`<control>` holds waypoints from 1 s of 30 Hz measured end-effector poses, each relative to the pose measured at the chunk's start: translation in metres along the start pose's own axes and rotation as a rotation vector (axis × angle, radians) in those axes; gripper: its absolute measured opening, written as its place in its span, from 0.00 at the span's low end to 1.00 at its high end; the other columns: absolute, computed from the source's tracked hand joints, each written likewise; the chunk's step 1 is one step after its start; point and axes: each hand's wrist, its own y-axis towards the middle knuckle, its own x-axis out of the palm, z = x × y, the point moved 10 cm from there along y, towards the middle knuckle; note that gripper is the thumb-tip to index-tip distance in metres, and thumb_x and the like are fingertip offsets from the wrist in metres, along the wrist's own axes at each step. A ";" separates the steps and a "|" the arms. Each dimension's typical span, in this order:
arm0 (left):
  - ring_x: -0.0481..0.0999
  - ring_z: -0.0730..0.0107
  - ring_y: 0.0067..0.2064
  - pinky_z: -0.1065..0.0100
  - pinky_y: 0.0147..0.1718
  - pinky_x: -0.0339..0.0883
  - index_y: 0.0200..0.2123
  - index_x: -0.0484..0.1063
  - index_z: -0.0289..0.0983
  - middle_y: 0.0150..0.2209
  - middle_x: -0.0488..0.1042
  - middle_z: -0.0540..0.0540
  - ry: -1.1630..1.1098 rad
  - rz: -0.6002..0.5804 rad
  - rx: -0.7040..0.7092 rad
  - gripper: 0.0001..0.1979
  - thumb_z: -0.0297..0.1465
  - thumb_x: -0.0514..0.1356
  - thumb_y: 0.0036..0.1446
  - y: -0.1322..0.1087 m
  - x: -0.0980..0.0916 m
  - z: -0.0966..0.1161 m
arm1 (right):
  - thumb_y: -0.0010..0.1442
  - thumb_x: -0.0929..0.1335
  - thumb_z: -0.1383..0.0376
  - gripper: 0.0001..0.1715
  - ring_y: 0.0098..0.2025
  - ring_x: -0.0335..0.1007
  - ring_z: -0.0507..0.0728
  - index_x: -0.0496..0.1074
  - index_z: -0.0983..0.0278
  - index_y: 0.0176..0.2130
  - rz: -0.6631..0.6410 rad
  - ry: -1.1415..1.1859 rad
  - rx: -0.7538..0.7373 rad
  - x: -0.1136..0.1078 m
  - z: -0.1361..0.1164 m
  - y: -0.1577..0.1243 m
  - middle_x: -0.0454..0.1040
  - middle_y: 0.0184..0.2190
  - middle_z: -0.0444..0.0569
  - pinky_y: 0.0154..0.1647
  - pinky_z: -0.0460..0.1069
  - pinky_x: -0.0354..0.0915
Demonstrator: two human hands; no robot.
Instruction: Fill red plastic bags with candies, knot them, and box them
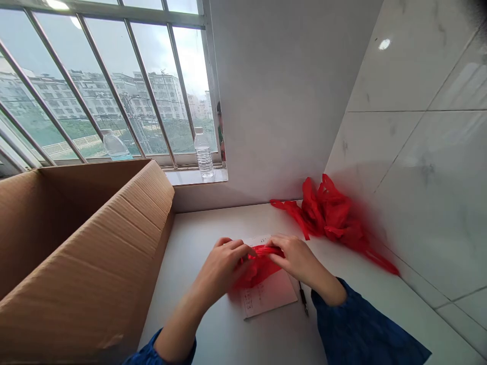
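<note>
Between my two hands is a thin red plastic bag, its upper edge gathered into a rope-like band. My left hand grips it from the left, fingers curled and slightly blurred. On the right, my right hand pinches the gathered edge between thumb and fingers. Beneath the bag lies a pale booklet with faint writing, partly covered by the red plastic. A black pen rests beside the booklet, close to my right wrist.
A large open cardboard box takes up the left side of the white table. More crumpled red bags are heaped against the tiled wall. A clear plastic bottle stands on the windowsill; another bottle is behind the box.
</note>
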 end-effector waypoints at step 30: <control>0.71 0.69 0.39 0.69 0.38 0.68 0.31 0.69 0.38 0.37 0.69 0.48 -0.991 0.520 -0.197 0.07 0.32 0.60 0.63 -0.024 -0.062 -0.045 | 0.59 0.70 0.56 0.23 0.38 0.72 0.57 0.67 0.60 0.52 0.217 0.479 0.165 -0.042 0.030 -0.012 0.73 0.35 0.45 0.39 0.50 0.66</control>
